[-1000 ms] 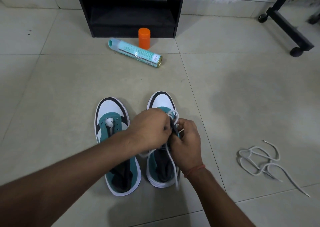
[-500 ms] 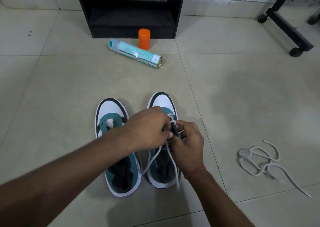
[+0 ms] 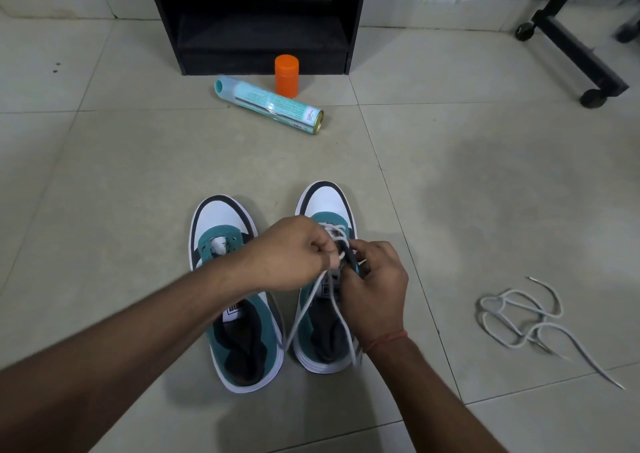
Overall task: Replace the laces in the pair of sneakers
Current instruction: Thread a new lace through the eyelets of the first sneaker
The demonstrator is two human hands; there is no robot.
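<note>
A pale tiled floor [image 3: 450, 161] fills the view, with a black open cabinet [image 3: 256, 19] standing against the far wall and a black wheeled frame [image 3: 571, 47] at the upper right. Both forearms reach in from the bottom edge and meet over the right sneaker [image 3: 325, 210], which stands toe-away just beside the left sneaker [image 3: 221, 217]; both are teal, white and black. The left sneaker's eyelets are bare of lace.

The left hand [image 3: 287, 255] comes across from the lower left, knuckles up, its fingers curled tight and pinching the white lace [image 3: 304, 310] at the upper eyelets of the right sneaker. The right hand [image 3: 377, 286], a red thread at the wrist, lies along that shoe's outer side with its fingers bent inward, narrowly closed at the eyelet row, touching the lace there; whether it grips the lace or the shoe's edge cannot be told. Two strands of the lace hang down over the shoe's opening toward the heel.

A second loose lace [image 3: 519, 317] lies tangled on the floor well to the right. Near the cabinet, a teal spray can [image 3: 270, 106] lies on its side, with an orange container [image 3: 286, 75] upright just behind it.
</note>
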